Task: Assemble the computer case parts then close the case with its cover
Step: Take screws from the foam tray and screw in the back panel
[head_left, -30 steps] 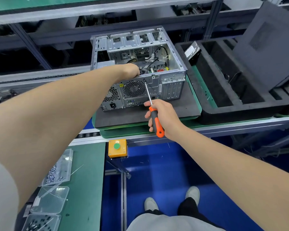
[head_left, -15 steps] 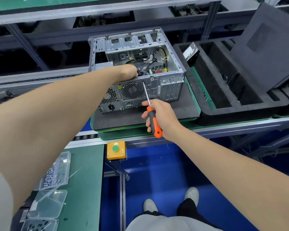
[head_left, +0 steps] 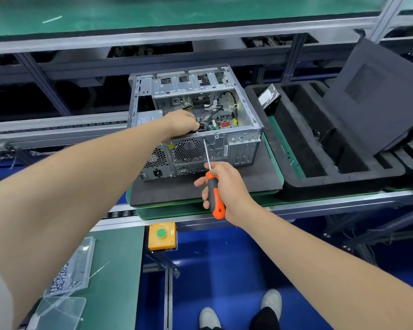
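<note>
Now right hand (head_left: pixel 228 186) clenches screwdriver (head_left: pixel 214 198) at six o'clock of case (head_left: pixel 196 91); grip of left hand (head_left: pixel 181 122) unseen; rigid frame likely suits bracing.

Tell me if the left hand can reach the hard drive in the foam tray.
Probably not directly. The left hand is down inside the computer case, and the case's side wall stands between it and the hard drive in the foam tray; it must lift out first.

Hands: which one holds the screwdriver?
The right hand, gripping the orange-handled screwdriver with its tip at the rear of the computer case; the left hand reaches inside the case.
</note>
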The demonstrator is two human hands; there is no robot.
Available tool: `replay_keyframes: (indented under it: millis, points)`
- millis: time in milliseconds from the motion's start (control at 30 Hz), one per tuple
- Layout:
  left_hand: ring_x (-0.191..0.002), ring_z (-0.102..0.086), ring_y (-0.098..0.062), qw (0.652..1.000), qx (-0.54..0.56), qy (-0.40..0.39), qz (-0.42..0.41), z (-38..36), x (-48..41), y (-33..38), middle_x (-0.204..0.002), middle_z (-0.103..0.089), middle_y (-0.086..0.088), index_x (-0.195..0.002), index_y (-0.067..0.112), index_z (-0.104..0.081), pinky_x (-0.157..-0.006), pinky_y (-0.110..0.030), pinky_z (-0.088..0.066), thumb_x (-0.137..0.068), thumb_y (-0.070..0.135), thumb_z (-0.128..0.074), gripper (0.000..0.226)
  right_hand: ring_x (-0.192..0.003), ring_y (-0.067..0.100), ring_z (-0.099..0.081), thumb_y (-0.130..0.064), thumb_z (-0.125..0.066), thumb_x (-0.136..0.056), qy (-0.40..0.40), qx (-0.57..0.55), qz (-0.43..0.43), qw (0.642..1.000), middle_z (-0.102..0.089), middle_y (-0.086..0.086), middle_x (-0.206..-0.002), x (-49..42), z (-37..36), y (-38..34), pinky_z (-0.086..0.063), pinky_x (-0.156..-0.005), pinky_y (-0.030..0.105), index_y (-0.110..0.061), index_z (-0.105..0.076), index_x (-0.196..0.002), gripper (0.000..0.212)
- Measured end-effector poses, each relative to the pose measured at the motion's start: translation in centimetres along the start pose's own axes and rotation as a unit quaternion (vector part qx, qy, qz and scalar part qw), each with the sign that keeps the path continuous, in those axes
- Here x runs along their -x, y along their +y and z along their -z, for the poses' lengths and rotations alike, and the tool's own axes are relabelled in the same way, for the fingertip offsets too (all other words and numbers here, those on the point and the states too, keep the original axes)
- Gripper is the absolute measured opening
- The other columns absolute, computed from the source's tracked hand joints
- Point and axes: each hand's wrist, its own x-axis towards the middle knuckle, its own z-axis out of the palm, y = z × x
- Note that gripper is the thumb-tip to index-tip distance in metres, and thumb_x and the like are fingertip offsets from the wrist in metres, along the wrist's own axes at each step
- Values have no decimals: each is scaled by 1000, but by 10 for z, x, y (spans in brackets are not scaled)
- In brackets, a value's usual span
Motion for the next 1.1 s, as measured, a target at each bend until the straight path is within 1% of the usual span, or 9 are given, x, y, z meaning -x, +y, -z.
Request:
replay_keyframes:
  millis: [267,333,400,533,600,667,833,1033,1100]
  points:
    - [-85,-49,-26,999,36,-39,3,2,0,3,-85,-55,-5,-79,13,-56,-75,-36,-36,-96,17,-58,18,-55,25,-56,-15,-42,-104,-1,18,4,1000,-76,17,-92,-1,0,0,-48,-49,33,-18,-47,-118,15]
    - [-104,-53,-33,996,56,-64,26,4,-1,7,-106,-58,-11,-94,8,-61,-85,-39,-39,-96,13,-56,8,-55,25,-55,-14,-42,-103,6,26,9,1000,-75,18,-94,-1,0,1,-47,-48,33,-18,-47,-113,12]
    - [-137,-42,-38,992,78,-79,61,6,-3,9,-145,-49,-14,-126,0,-57,-105,-46,-37,-97,14,-54,33,-56,25,-55,-13,-43,-101,16,34,19,999,-75,18,-96,-2,-1,2,-48,-48,33,-19,-48,-110,11]
    - [-150,-25,-38,987,88,-111,81,7,-2,9,-163,-28,-14,-149,-2,-32,-117,-54,-26,-97,17,-51,58,-56,23,-56,-21,-67,-95,40,16,22,999,-68,14,-100,-2,-1,3,-48,-48,34,-18,-52,-108,20]
    - [-151,-24,-36,986,84,-122,79,7,-3,9,-164,-28,-10,-148,3,-39,-117,-53,-26,-96,15,-52,54,-52,23,-54,-23,-78,-90,49,25,9,998,-65,10,-81,-1,0,4,-46,-46,33,-16,-50,-111,36]
    - [-149,-28,-33,987,87,-120,56,8,-5,9,-159,-35,-8,-128,11,-55,-118,-52,-26,-96,10,-52,33,-50,24,-55,-24,-81,-90,58,34,-2,998,-63,8,-65,1,-1,3,-49,-48,33,-13,-51,-113,39]
    - [-149,-30,-28,990,80,-112,36,5,-7,12,-155,-44,-4,-98,18,-66,-112,-48,-30,-96,-1,-50,25,-64,24,-68,-21,-82,-90,71,-16,13,997,-66,14,-86,6,-1,1,-58,-56,37,0,-62,-114,38]
    - [-148,-37,-26,994,42,-93,35,7,-9,12,-154,-49,-3,-126,16,-71,-121,-45,-27,-94,0,-54,40,-57,20,-65,-46,-52,-107,59,70,-30,995,-77,6,-99,14,-1,0,-59,-56,37,-29,-70,-112,25]
    - [-152,-29,-26,992,53,-105,45,9,-8,9,-159,-43,-3,-128,19,-70,-124,-49,-21,-93,0,-53,43,-54,19,-59,-47,-51,-107,61,65,-43,995,-77,7,-98,14,-4,-4,-53,-50,31,-27,-67,-115,27]
